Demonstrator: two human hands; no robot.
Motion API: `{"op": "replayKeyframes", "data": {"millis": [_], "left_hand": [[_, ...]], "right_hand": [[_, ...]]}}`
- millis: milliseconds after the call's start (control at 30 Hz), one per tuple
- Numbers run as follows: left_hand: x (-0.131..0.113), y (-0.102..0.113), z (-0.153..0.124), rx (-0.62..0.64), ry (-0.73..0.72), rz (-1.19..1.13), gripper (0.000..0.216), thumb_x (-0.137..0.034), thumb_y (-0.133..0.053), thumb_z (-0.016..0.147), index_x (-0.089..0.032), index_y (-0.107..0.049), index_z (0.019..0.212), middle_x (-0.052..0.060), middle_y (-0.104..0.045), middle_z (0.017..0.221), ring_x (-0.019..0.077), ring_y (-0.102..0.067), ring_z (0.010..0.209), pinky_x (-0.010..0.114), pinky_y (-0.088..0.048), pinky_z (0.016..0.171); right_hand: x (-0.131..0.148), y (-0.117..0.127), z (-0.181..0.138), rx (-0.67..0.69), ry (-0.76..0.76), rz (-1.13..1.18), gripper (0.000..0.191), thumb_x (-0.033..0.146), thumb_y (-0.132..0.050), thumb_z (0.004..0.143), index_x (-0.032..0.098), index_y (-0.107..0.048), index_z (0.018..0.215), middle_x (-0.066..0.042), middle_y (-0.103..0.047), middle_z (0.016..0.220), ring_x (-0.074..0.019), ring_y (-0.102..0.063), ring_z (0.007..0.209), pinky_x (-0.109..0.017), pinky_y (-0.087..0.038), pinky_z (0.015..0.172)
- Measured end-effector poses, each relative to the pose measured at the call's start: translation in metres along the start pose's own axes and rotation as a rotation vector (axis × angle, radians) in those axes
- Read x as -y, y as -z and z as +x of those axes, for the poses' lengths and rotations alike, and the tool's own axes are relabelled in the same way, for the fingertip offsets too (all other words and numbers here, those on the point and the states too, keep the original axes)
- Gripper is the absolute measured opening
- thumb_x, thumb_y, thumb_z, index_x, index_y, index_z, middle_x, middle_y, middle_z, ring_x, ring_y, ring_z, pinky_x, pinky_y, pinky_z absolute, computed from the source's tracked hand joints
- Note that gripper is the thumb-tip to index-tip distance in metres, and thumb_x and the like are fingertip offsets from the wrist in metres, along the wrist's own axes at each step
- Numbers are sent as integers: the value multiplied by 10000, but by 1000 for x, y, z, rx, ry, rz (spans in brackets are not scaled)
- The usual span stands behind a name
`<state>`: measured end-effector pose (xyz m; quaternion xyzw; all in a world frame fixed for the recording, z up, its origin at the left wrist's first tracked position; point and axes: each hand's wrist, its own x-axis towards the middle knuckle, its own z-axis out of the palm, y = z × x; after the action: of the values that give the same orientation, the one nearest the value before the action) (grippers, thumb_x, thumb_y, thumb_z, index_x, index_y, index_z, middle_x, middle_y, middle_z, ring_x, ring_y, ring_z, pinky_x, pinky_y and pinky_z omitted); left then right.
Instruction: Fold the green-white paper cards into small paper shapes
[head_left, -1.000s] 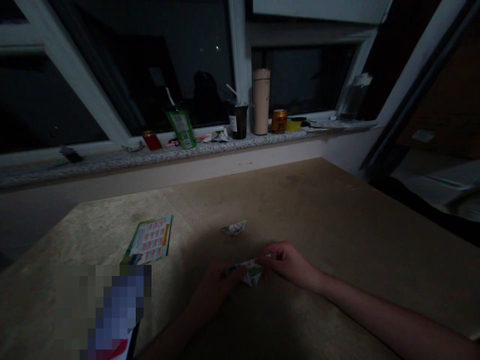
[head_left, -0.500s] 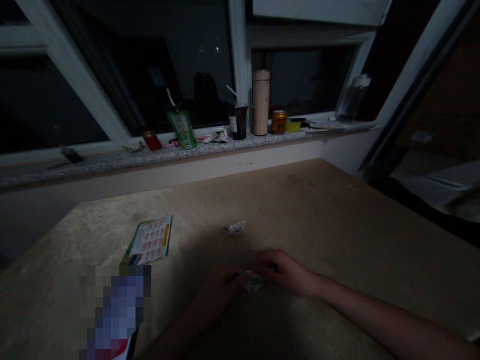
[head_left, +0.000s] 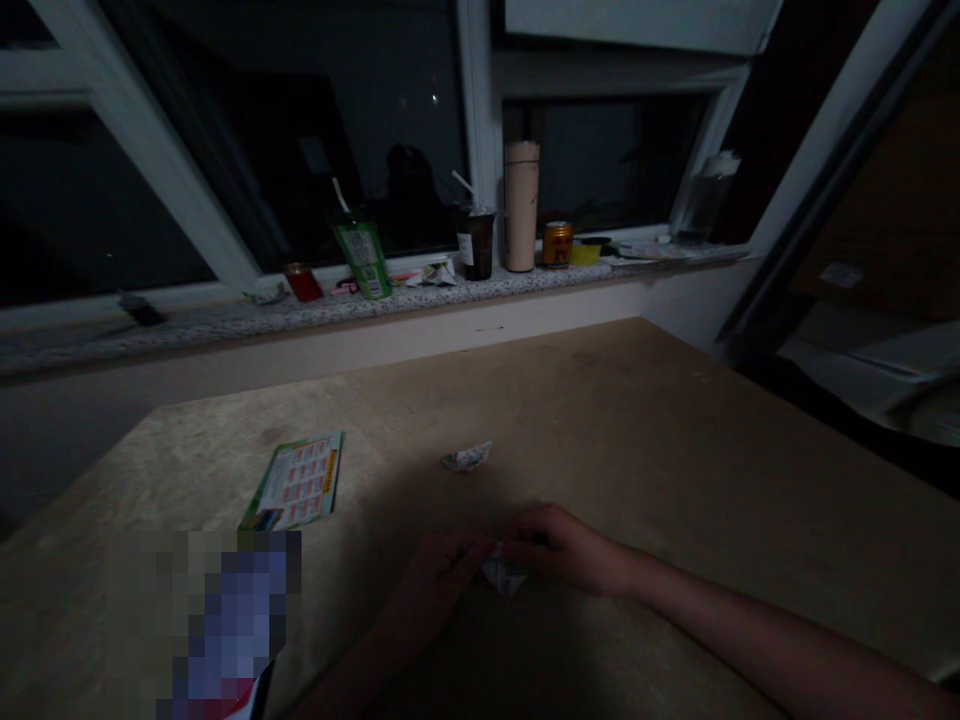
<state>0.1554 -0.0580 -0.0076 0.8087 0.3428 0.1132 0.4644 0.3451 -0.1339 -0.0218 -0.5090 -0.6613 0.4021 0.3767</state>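
Note:
Between my two hands is a small piece of folded printed paper (head_left: 505, 574), its pointed lower end toward me. My left hand (head_left: 442, 575) pinches its left upper edge, fingers closed. From the right, my right hand (head_left: 553, 545) grips the upper right edge with bent fingers. Both hands rest low over the table (head_left: 615, 430) in dim light, and the fingertips partly cover the paper. Just beyond them lies a second folded paper piece (head_left: 467, 457), boat-like in shape and touched by neither hand.
A printed sheet (head_left: 300, 480) lies to the left, near a blurred-out bluish item (head_left: 236, 620). Along the windowsill (head_left: 420, 297) stand a green drink pouch (head_left: 362, 257), a dark cup with a straw (head_left: 475, 245), a pink tumbler (head_left: 522, 205) and an orange can (head_left: 557, 245).
My fingers have shifted slightly on the folded paper, and more of its lower pointed part shows now. The second paper piece and the sheet stay where they were.

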Motion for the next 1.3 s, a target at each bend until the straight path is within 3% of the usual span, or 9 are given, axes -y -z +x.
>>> {"op": "replayKeyframes", "data": {"millis": [200,333,500,733,1100,1300], "left_hand": [[-4,0,2,11,-2,0,394,-459,-465,855,-197,-749,779,10,-718,730,222,-631,726,251,-428,642],[-6,0,2,13,-6,-25,359,-430,-480,842,-199,-751,795,5,-728,752,220,-643,733,251,-434,654],[-4,4,3,-21,-2,-54,361,-436,-472,846,-214,-740,752,0,-723,741,218,-636,746,252,-440,664],[-3,6,5,-71,33,-90,384,-447,-481,834,-183,-735,720,16,-696,683,213,-609,677,254,-429,604],[-14,11,1,-126,56,-146,384,-439,-444,840,-202,-745,816,21,-738,850,248,-643,841,311,-469,774],[-11,9,2,-164,51,-144,411,-462,-431,853,-195,-736,787,27,-738,852,263,-642,856,337,-459,826]], "right_hand": [[4,1,0,55,-2,102,382,416,-503,892,157,-469,614,54,-357,575,-72,-300,524,-200,-244,453],[5,0,0,63,-12,118,405,433,-512,882,153,-468,592,56,-349,561,-69,-295,516,-200,-239,451],[1,1,2,29,-61,171,394,468,-540,862,142,-541,640,38,-459,563,-72,-380,507,-193,-282,450],[0,10,0,93,-128,313,478,549,-504,861,142,-552,615,18,-526,507,-63,-412,413,-188,-314,413],[-4,13,9,-105,-144,490,437,545,-649,753,136,-595,612,9,-589,519,-77,-480,427,-200,-369,445],[-2,14,7,-112,-86,540,454,540,-596,807,131,-614,612,4,-600,520,-74,-480,427,-197,-379,458]]}}
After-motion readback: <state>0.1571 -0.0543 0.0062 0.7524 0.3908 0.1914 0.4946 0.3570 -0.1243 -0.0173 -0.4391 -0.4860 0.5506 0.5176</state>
